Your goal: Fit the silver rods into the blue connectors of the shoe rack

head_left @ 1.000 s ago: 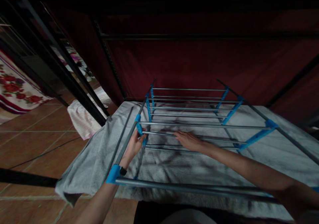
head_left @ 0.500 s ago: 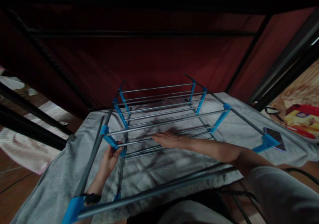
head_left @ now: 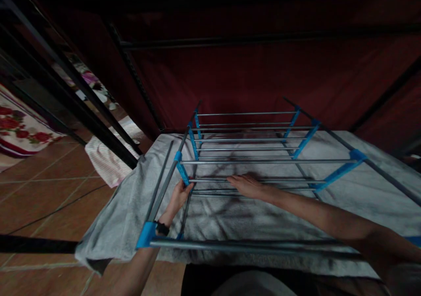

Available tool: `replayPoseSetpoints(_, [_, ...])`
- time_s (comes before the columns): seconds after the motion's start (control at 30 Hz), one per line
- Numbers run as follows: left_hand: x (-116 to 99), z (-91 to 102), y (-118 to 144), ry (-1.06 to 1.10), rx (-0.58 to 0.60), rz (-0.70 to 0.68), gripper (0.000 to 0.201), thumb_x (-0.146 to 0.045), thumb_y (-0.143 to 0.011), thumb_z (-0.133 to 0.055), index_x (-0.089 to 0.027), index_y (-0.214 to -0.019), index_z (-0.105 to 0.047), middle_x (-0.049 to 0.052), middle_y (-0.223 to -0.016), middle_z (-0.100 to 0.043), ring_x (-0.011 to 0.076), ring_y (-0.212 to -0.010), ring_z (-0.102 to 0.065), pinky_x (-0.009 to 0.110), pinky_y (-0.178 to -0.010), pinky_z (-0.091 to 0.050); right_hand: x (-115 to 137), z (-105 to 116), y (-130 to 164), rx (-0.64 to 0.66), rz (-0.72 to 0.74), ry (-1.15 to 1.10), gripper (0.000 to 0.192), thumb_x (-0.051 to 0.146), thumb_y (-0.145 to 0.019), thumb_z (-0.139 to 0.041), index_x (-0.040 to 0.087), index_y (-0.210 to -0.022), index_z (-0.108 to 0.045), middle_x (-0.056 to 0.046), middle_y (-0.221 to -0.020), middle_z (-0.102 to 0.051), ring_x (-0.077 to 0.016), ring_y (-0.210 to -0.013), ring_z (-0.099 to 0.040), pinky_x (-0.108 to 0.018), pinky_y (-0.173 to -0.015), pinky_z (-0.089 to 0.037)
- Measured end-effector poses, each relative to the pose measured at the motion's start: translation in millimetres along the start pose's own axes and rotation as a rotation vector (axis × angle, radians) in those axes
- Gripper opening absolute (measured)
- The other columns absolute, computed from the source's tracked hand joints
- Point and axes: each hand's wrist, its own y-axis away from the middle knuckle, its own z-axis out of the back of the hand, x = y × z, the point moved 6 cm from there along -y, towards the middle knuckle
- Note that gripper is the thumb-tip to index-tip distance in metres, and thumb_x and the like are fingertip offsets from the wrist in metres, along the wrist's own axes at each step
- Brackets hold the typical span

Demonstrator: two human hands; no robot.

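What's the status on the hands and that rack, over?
Left hand gripping a blue bracket at the rack's side. Right hand flat on a metal rod. Rack sits on grey towel; nothing in the way.

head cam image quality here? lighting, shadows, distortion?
Head view: dim overall, top edge nearly black; the grey metal rack with blue plastic joints throws hard, smeared shadows onto the grey towel. Wide-angle bowing bends the near rail and the black bars at left. Left hand and right hand are soft but readable; no glare.
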Motion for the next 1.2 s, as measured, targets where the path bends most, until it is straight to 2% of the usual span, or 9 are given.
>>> replayPoseSetpoints(0.17, [-2, -0.4, 1, 0.017, -0.022, 0.022, 0.029, -0.047, -0.076, -0.064, -0.027, -0.096, -0.064, 0.011, -0.105, -0.074, 0.0324, -0.106, -0.066, 0.051, -0.1, -0.049, 0, -3, 0, 0.015, 0.015, -0.016, 0.031, 0.016, -0.101, -0.039, 0.02, -0.125, -0.058, -0.013, -0.122, -0.068, -0.025, -0.101, -0.069, -0.036, -0.082, -0.051])
replayPoseSetpoints(0.33, [-6, -1.6, 4, 0.02, -0.016, 0.025, 0.027, -0.049, -0.077, -0.064, -0.03, -0.097, -0.065, 0.008, -0.103, -0.075, 0.0321, -0.103, -0.067, 0.05, -0.098, -0.05, -2, -7, -1, 0.005, 0.016, -0.028, 0.031, 0.017, -0.101, -0.04, 0.02, -0.126, -0.059, -0.014, -0.122, -0.068, -0.025, -0.101, -0.069, -0.037, -0.083, -0.052])
replayPoseSetpoints(0.43, [-6, -2.0, 4, 0.008, -0.02, 0.033, 0.027, -0.052, -0.078, -0.062, -0.032, -0.096, -0.064, 0.007, -0.104, -0.076, 0.0327, -0.108, -0.066, 0.05, -0.098, -0.05, -2, -5, -1, -0.006, 0.032, -0.017, 0.032, 0.019, -0.102, -0.04, 0.019, -0.129, -0.057, -0.014, -0.124, -0.067, -0.0254, -0.104, -0.068, -0.037, -0.084, -0.052])
replayPoseSetpoints(0.6, [-2, -2.3, 4, -0.009, -0.027, 0.041, 0.03, -0.052, -0.079, -0.06, -0.03, -0.098, -0.065, 0.009, -0.105, -0.075, 0.0337, -0.113, -0.065, 0.049, -0.097, -0.05, 0, 1, 0, 0.019, 0.034, -0.035, 0.028, 0.018, -0.102, -0.04, 0.02, -0.121, -0.06, -0.012, -0.119, -0.07, -0.0246, -0.101, -0.069, -0.035, -0.081, -0.051])
replayPoseSetpoints(0.77, [-2, -1.9, 3, -0.012, -0.045, 0.032, 0.031, -0.047, -0.079, -0.061, -0.025, -0.099, -0.065, 0.011, -0.104, -0.074, 0.0338, -0.111, -0.066, 0.049, -0.098, -0.05, 1, 3, -1, 0.033, 0.055, -0.061, 0.027, 0.018, -0.101, -0.041, 0.02, -0.12, -0.06, -0.011, -0.119, -0.07, -0.0234, -0.101, -0.068, -0.032, -0.081, -0.05])
replayPoseSetpoints(1.2, [-7, -0.4, 3, 0.053, -0.06, 0.027, 0.025, -0.046, -0.077, -0.062, -0.028, -0.094, -0.065, 0.009, -0.104, -0.075, 0.0325, -0.103, -0.067, 0.05, -0.095, -0.051, -1, 6, -1, 0.045, 0.104, -0.12, 0.035, 0.014, -0.097, -0.043, 0.02, -0.127, -0.061, -0.011, -0.125, -0.069, -0.0235, -0.105, -0.068, -0.032, -0.083, -0.052])
